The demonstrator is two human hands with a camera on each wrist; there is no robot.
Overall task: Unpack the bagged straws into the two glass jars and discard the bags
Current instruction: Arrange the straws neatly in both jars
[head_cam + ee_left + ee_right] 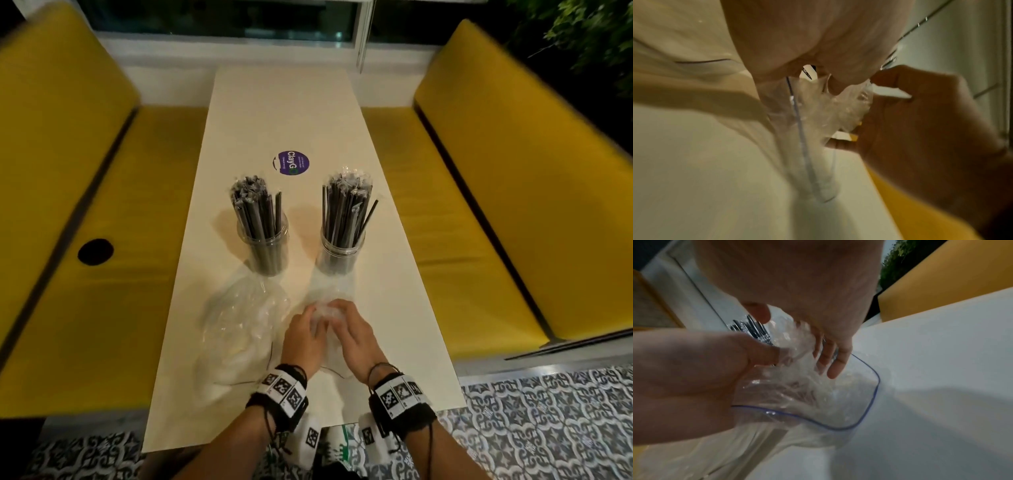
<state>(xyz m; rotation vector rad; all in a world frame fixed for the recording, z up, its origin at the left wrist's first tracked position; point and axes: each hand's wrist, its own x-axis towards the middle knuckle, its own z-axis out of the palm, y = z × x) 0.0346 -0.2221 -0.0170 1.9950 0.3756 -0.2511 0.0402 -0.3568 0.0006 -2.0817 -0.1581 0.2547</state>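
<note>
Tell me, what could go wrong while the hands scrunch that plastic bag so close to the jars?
Two things might. The left hand and right hand are crumpling a clear plastic bag just in front of the right glass jar of black straws; a sudden tug or a bump could tip it. The other empty clear bag lies loose by the left glass jar near the white table's edge and could slide off.

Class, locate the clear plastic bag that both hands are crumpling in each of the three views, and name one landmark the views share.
Head view: the crumpled bag sits low and centre, between the left hand and right hand.
Left wrist view: centre, bunched under the fingers.
Right wrist view: centre to lower centre, its blue-lined edge curving right.
Shared landmark: the white table.
</note>
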